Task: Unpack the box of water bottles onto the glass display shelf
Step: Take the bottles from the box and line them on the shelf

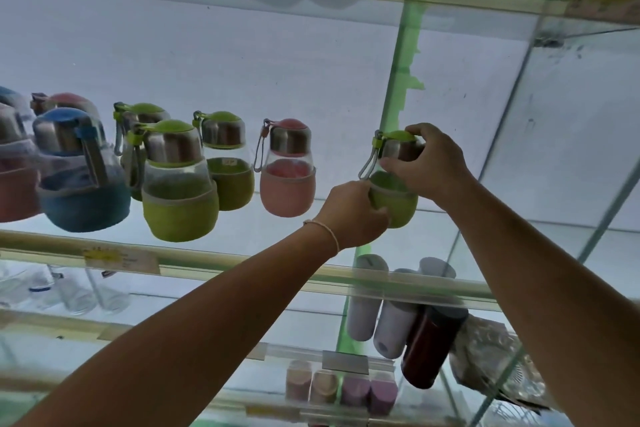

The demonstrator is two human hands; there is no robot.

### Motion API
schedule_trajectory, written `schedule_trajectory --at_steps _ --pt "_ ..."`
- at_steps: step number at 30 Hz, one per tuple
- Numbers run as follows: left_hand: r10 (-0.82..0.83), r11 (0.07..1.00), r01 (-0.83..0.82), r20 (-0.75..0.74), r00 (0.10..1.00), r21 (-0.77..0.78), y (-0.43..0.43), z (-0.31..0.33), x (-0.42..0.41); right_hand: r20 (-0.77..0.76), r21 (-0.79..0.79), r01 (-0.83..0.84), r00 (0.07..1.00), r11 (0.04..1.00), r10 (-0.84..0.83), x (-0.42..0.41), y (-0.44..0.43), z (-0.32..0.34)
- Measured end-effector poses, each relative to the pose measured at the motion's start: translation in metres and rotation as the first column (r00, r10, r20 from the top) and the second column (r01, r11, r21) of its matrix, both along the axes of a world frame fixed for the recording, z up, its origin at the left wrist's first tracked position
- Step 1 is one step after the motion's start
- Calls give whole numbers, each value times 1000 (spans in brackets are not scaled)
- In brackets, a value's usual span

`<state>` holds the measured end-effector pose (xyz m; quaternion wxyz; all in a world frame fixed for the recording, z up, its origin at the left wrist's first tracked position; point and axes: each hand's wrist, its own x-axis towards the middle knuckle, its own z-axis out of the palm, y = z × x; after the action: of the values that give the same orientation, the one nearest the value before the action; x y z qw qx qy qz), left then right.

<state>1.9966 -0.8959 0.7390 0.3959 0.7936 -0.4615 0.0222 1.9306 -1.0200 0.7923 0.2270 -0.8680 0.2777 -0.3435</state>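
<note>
A small green water bottle (398, 194) with a steel cap and grey loop stands at the right end of the glass display shelf (242, 262). My left hand (353, 211) grips its green sleeve from the left. My right hand (429, 163) wraps the steel cap from the right and above. Left of it on the same shelf stand a pink bottle (287, 170), three green bottles (180, 180), a blue bottle (79, 180) and more pink ones at the far left edge. The box is not in view.
A green vertical strut (401, 73) runs behind the held bottle. A glass side panel (554, 132) closes the shelf on the right. The shelf below holds white and dark red flasks (405, 319), small cups (339, 388) and clear glassware (69, 291).
</note>
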Motion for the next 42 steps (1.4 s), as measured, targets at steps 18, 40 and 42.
schedule_trajectory --at_steps 18,40,42 --pt "362 905 -246 329 872 -347 165 39 47 108 -140 -312 939 940 327 81 141 9" --pt "369 922 -357 55 928 -150 219 -8 102 83 45 -478 877 877 474 116 218 2" --pt "349 929 -336 67 935 -154 214 -9 98 82 34 -461 886 887 457 109 214 3"
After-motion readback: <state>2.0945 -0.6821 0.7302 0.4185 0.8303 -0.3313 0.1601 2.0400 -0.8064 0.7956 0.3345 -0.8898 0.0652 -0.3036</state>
